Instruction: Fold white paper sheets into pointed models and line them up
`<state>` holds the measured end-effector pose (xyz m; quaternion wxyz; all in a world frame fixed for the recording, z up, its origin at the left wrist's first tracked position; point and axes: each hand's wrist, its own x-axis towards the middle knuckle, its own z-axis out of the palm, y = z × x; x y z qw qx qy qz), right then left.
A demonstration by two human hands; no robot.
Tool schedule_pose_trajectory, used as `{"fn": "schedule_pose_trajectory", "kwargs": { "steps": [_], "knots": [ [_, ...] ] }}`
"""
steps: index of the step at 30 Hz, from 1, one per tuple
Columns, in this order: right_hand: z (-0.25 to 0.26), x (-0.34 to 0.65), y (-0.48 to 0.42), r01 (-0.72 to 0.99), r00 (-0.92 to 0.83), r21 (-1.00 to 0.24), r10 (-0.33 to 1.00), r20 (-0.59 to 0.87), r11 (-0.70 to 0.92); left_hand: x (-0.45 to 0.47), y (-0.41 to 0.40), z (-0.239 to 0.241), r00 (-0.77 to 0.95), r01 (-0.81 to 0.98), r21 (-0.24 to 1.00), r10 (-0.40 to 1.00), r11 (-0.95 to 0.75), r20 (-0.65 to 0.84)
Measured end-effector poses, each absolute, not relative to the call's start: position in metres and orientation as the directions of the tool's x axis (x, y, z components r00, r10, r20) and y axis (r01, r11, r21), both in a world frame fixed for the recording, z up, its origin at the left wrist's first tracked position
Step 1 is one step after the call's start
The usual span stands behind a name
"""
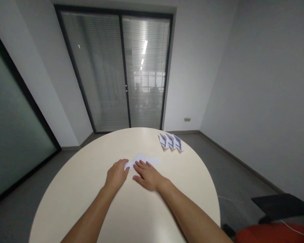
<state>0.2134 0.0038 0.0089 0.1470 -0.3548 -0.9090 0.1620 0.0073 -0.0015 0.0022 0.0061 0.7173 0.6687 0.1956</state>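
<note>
A piece of folded white paper (152, 160) lies on the round table, with part of it hidden under my hands. My left hand (117, 174) curls at the paper's left end, which sits between its thumb and fingers. Flat on the paper's near edge rests my right hand (148, 174), fingers stretched out and thumb apart. Beyond it, near the far right edge of the table, three folded paper pieces (170, 141) stand side by side in a row.
The cream table (78, 189) has a curved rim. A red chair seat (273, 233) and a black chair part (281, 205) are at the lower right. Behind the table are a glass partition with blinds (103, 74) and a white wall (192, 67).
</note>
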Motion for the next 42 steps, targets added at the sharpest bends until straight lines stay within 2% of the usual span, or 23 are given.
{"fn": "schedule_pose_trajectory", "kwargs": {
  "steps": [6, 14, 18, 21, 27, 33, 37, 42],
  "knots": [
    [0.007, 0.227, 0.012, 0.672, -0.647, -0.434, 0.761, 0.051, 0.6, 0.007, -0.005, 0.007, 0.018, 0.965, 0.248, 0.963, -0.088, 0.269],
    [0.006, 0.234, 0.016, 0.713, -0.595, -0.435, 0.803, 0.04, 0.55, 0.006, -0.008, 0.008, 0.011, 0.977, 0.199, 0.954, -0.074, 0.301],
    [0.005, 0.232, 0.015, 0.725, -0.579, -0.421, 0.813, 0.055, 0.545, 0.016, -0.01, 0.011, 0.119, 0.97, 0.164, 0.937, -0.181, 0.33],
    [0.003, 0.23, 0.016, 0.729, -0.572, -0.414, 0.817, 0.066, 0.544, 0.027, -0.013, 0.008, 0.21, 0.942, 0.194, 0.933, -0.273, 0.293],
    [0.004, 0.231, 0.016, 0.745, -0.558, -0.413, 0.829, 0.047, 0.525, 0.04, -0.02, 0.001, 0.227, 0.942, 0.184, 0.938, -0.279, 0.261],
    [0.006, 0.232, 0.015, 0.823, -0.464, -0.389, 0.885, -0.04, 0.414, 0.041, -0.023, 0.004, 0.241, 0.949, 0.144, 0.939, -0.281, 0.244],
    [0.007, 0.234, 0.017, 0.829, -0.422, -0.391, 0.906, 0.032, 0.4, 0.043, -0.023, 0.001, 0.222, 0.952, 0.149, 0.938, -0.267, 0.267],
    [0.022, 0.241, 0.014, 0.754, -0.55, -0.339, 0.823, 0.14, 0.562, 0.04, -0.02, -0.003, 0.143, 0.975, 0.129, 0.953, -0.183, 0.268]
  ]
}}
